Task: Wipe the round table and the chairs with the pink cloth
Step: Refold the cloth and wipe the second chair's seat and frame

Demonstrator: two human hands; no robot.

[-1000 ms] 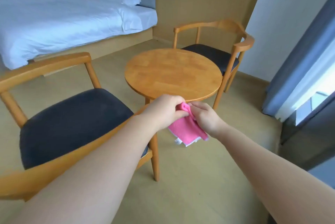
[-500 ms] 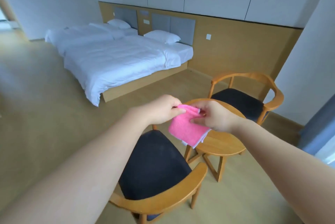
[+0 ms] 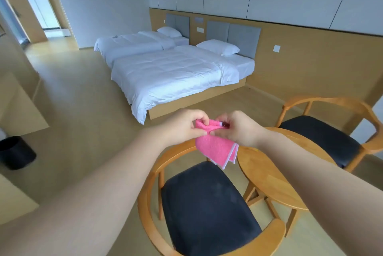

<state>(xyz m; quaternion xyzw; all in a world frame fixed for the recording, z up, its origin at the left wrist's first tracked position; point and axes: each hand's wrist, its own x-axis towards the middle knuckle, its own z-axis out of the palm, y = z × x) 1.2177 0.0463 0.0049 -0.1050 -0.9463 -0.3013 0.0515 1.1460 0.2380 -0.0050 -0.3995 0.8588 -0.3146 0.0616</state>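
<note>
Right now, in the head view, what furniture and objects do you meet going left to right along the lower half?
Black bin → near chair → round table → far chair.

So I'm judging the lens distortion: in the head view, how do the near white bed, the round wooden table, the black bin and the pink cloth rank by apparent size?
1. Near white bed, largest though far off.
2. Round wooden table, partly hidden by the right arm.
3. Pink cloth and black bin: they look alike; the cloth is far nearer and folded, so no ranking.
</note>
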